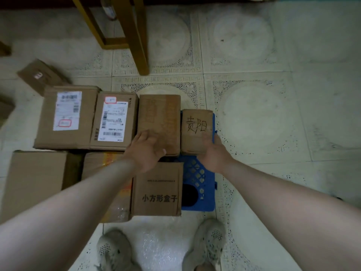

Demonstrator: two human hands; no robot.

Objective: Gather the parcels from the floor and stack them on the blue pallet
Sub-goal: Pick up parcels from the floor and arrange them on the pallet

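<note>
The blue pallet (pixel 197 184) lies on the tiled floor, mostly covered by cardboard parcels. At its far right corner sits a small parcel with handwritten characters (pixel 195 124); my right hand (pixel 214 155) grips its near right corner. To its left lies a plain brown parcel (pixel 159 114), and my left hand (pixel 145 151) rests on its near end, fingers spread. A parcel with printed black characters (pixel 158 192) lies nearest me. Two labelled parcels (pixel 66 116) (pixel 114 120) fill the left side.
More cardboard boxes lie at the left: a small one (pixel 41 77) on the floor and a large one (pixel 33 177) near me. A wooden furniture leg (pixel 136 36) stands behind the pallet. Bubble wrap (pixel 156 245) lies between my shoes. Open tile floor spreads to the right.
</note>
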